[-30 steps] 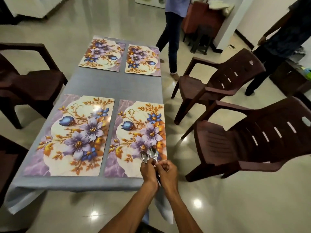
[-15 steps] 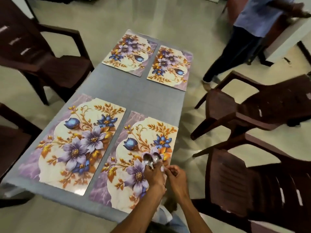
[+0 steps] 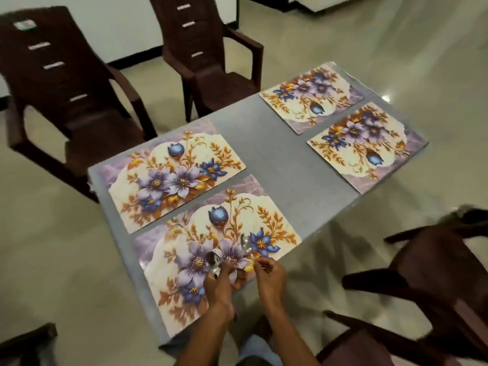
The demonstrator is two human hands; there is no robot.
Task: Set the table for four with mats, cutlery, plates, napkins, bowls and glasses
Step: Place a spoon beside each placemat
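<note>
Several floral mats lie on the grey table (image 3: 280, 159). The nearest mat (image 3: 206, 249) lies under both hands, with a second mat (image 3: 171, 178) beside it and two more mats (image 3: 311, 96) (image 3: 367, 146) at the far end. My left hand (image 3: 219, 283) grips metal spoons (image 3: 212, 261) by their handles, bowls pointing away from me. My right hand (image 3: 269, 276) pinches the handle of one separate spoon (image 3: 245, 244), held just to the right of the others. Both hands hover over the nearest mat's lower right part.
Two dark brown plastic chairs (image 3: 68, 83) (image 3: 211, 51) stand along the table's far left side. Another brown chair (image 3: 433, 281) sits close on my right, and a chair corner (image 3: 29, 339) shows at the bottom left. Shiny tiled floor surrounds the table.
My view has swung left, so the table now runs diagonally and the standing people are out of sight. The hands have drawn apart, the right one pulling one spoon away from the bunch.
</note>
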